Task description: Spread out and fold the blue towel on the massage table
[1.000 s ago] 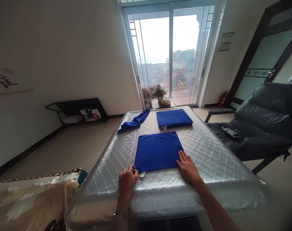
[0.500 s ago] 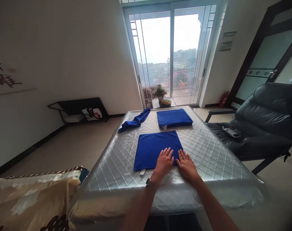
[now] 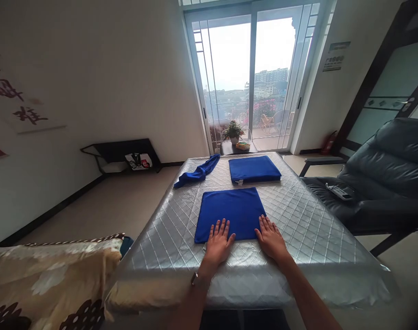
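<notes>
A flat blue cloth [image 3: 233,210], roughly square, lies on the table with its silver quilted cover [image 3: 298,229]. My left hand [image 3: 220,242] rests palm down on the cloth's near left part, fingers spread. My right hand [image 3: 270,236] lies flat at the near right corner, its fingertips on the cloth's edge. Neither hand holds anything. Behind it is a stack of folded blue cloths [image 3: 254,168] with a small white tag. To the left of that stack lies a crumpled blue cloth [image 3: 197,173], twisted lengthwise.
A black recliner [image 3: 384,174] with a handset [image 3: 340,191] on its seat stands right of the table. Beyond the far edge, a potted plant [image 3: 233,133] sits on a chair before the glass door. A patterned brown cover [image 3: 50,284] is at near left.
My left hand has slid left and toward me across the cloth, away from my right hand. My right hand stays at the near right corner. The view has turned slightly left.
</notes>
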Tool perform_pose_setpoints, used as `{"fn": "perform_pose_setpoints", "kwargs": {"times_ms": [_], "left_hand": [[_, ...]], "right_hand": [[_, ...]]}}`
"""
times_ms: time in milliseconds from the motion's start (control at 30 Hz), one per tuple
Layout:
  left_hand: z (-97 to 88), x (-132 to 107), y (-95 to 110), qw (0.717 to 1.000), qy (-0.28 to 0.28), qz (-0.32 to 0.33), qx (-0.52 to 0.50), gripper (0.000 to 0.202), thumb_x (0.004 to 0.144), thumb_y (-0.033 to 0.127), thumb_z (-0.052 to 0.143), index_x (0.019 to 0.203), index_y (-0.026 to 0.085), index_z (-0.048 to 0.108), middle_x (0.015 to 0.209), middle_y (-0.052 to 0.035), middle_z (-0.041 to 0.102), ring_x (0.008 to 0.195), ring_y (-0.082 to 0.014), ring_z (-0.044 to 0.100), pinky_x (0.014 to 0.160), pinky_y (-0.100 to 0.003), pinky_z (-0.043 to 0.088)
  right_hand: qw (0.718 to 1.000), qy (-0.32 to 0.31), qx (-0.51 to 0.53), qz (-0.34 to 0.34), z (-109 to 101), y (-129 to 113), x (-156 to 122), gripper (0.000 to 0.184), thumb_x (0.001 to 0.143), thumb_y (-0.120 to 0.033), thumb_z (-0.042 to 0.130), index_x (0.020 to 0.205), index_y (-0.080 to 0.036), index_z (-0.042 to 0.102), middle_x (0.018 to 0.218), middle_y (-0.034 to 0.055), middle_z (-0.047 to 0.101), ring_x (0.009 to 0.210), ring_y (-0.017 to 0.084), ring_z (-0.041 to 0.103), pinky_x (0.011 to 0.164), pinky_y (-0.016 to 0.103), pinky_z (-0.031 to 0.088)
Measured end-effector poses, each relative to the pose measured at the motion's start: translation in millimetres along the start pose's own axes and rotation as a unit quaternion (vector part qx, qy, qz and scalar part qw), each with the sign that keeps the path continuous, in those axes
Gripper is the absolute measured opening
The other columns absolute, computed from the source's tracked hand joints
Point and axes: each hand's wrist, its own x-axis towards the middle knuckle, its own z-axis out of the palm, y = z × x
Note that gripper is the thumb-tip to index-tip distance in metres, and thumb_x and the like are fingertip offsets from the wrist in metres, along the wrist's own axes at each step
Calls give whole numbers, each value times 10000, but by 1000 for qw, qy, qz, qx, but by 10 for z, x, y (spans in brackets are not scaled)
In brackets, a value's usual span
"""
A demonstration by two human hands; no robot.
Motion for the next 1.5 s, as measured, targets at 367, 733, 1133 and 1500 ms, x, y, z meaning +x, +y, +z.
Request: {"fn": "perform_pose_setpoints", "kwargs": {"times_ms": [367,733,1133,1500], "left_hand": [[43,-311,-482,989,56,-135,16,739,1018,578,310,1612,141,266,1681,-138,215,1562,-292,207,1264,-509,228],[122,-305,-480,984,109,-142,-17,810,987,566,377,1610,67,236,1664,-210,246,1549,-338,236,1242,-532,271],[172,-321,-499,983,124,-137,10,659,989,314,342,1605,92,274,1650,-168,324,1542,-279,277,1266,-494,239],[-60,-265,-357,988,106,-111,19,642,976,258,338,1586,60,312,1654,-161,313,1550,-254,255,1279,-453,216]], "right_hand": [[999,16,-32,3,81,18,18,669,1057,-443,188,1627,-94,236,1698,89,159,1576,214,123,1280,435,100],[999,-9,-47,-10,-183,-20,128,641,1043,-391,225,1589,-80,352,1660,141,290,1553,255,234,1265,483,140],[1000,-2,-22,-1,-54,-27,409,700,1048,-453,198,1623,-55,224,1701,121,166,1577,222,118,1278,416,104],[999,7,-30,8,50,-9,445,702,1054,-461,189,1623,-50,221,1701,124,156,1575,225,130,1278,410,95]]}}
